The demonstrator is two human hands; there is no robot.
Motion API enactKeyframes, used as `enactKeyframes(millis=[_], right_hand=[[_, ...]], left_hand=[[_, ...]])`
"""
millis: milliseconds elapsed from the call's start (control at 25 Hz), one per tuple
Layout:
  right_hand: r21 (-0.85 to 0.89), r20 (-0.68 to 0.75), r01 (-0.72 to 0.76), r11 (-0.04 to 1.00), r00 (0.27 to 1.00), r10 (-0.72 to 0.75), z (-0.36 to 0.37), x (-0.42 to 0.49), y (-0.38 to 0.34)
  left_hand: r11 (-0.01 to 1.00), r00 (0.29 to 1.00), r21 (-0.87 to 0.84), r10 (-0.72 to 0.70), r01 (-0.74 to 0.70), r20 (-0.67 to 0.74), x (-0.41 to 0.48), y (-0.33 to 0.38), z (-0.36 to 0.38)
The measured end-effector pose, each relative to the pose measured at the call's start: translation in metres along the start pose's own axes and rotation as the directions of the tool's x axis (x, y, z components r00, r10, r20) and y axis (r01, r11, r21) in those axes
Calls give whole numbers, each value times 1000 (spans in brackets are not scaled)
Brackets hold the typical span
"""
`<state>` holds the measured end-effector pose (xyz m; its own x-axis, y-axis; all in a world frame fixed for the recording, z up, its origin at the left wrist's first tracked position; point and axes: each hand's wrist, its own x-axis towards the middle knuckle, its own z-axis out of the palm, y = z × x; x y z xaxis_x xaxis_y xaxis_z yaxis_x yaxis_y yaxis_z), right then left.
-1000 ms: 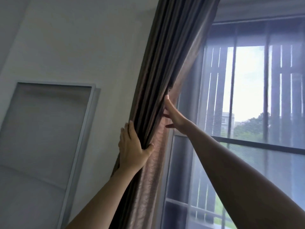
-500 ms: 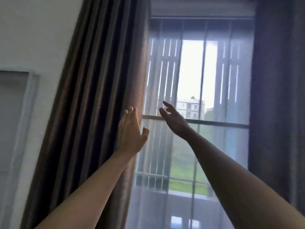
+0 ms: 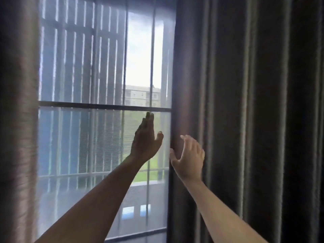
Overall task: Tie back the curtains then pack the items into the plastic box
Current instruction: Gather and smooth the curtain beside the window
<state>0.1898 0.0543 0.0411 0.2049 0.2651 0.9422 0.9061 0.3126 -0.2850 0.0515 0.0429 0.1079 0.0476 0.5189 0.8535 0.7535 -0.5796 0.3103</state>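
A dark brown pleated curtain hangs over the right half of the view, its inner edge next to the window. My right hand is open, palm facing that inner edge, fingers close to or just touching the fabric. My left hand is raised and open in front of the window, a little left of the curtain edge, holding nothing. A second brown curtain hangs at the far left, blurred. No plastic box or tie-back is in view.
Between the curtains is a tall window behind a sheer white curtain, with a dark horizontal bar across its middle. Outside I see balcony slats, grass and a building.
My view has swung right from the left curtain to the right one. Both hands let go of the left curtain and moved across the window to the right curtain's edge.
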Motion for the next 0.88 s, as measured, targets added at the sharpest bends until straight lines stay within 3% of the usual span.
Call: enactKeyframes(millis=[120, 320, 600, 880], right_hand=[[-138, -40, -97, 986, 995, 92, 15, 5, 39], [-199, -12, -210, 957, 977, 212, 44, 31, 84], [-274, -72, -274, 922, 962, 264, 64, 58, 135], [-379, -247, -356, 854, 928, 278, 53, 94, 226]], left_hand=[[997, 998, -63, 53, -51, 37, 23, 10, 49], [979, 994, -172, 110, -109, -1, 72, 25, 115], [971, 983, -187, 167, -152, 71, 131, 64, 199], [910, 957, -355, 269, -216, 108, 165, 131, 278]])
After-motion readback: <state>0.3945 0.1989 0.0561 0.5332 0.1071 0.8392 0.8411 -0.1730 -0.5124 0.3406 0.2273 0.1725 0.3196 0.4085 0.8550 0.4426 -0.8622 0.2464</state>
